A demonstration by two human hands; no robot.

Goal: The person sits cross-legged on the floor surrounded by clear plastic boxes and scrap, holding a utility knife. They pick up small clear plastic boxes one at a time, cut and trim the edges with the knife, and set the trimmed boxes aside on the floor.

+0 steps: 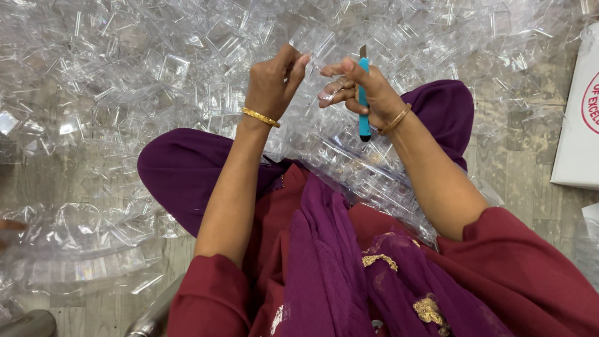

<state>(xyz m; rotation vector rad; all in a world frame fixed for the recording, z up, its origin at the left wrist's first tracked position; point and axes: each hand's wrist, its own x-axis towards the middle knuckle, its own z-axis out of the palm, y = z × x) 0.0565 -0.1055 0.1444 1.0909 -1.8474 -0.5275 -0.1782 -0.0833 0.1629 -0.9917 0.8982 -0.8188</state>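
Gripping a clear plastic piece [310, 42] between thumb and fingers, the left hand [272, 81] held it up at about twelve o'clock from the lap. Just beside it at one o'clock, the right hand [362, 87] was clenched around a teal-handled knife [364, 93], blade up, next to the piece. More clear mouldings [349, 165] lay across the lap at six o'clock of the hands. A vast heap of clear plastic pieces [125, 81] spread from nine to two o'clock, so judging by it, much remained unhandled. A white carton [577, 125] sat at three o'clock.
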